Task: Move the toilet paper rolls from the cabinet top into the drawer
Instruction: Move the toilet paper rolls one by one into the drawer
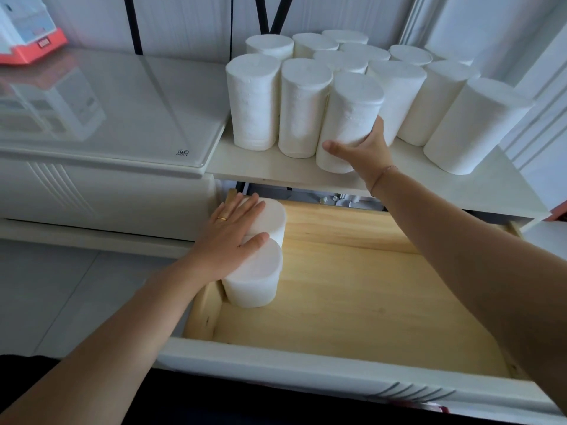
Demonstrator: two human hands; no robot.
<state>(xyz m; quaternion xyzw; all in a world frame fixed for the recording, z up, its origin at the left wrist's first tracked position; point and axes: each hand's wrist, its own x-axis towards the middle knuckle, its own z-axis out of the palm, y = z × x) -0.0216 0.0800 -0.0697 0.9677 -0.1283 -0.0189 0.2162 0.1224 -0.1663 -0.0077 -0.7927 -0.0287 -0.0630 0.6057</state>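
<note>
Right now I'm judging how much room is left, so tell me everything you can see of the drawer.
The drawer is pulled open below the cabinet top. Its front is white with grooved lines; floor and walls look like pale bare wood. Two white toilet paper rolls stand upright against its left wall, the left hand resting flat on their tops. The rest of the visible floor is bare.

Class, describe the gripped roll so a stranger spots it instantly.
Find the white cabinet top above the open wooden drawer. Among its white toilet paper rolls, the front-row roll third from left is the only one the right hand grips.
</note>
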